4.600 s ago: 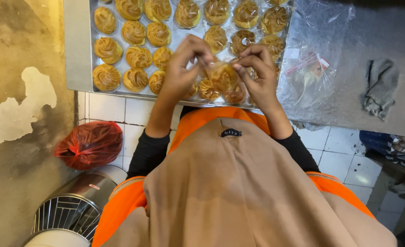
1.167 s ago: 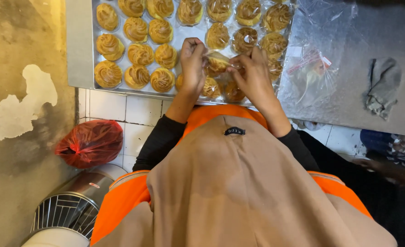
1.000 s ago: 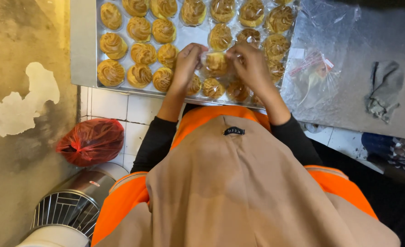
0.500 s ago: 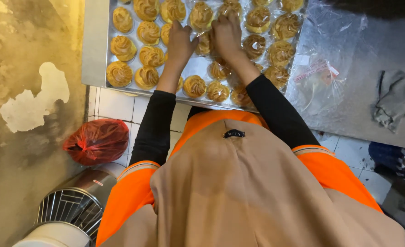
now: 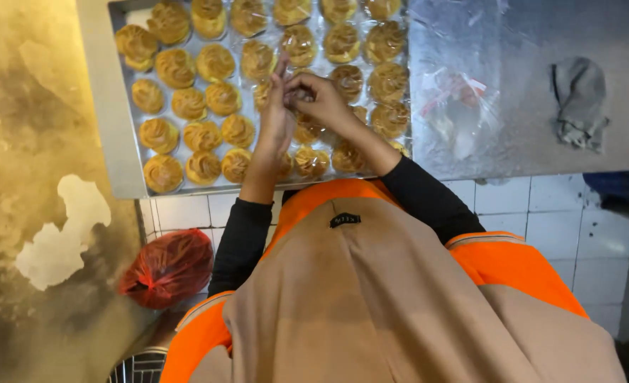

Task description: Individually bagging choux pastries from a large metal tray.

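— Change since half a second ago?
— Left hand (image 5: 275,120) and right hand (image 5: 321,99) now meet over mid-tray; fingers pinched narrow together, contents indiscernible.
— Surroundings?
— Crumpled plastic bag (image 5: 460,117) and grey cloth (image 5: 578,103) lie right of the tray; red bag (image 5: 169,268) below.
— Container?
— Metal tray (image 5: 108,120) holds rows of golden swirled pastries (image 5: 186,103) under the hands.

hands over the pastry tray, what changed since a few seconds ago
Both hands reached further up the tray: left hand and right hand now meet mid-tray, off the near-edge pastries. What they pinch is unclear. Red bag and grey cloth stayed put.
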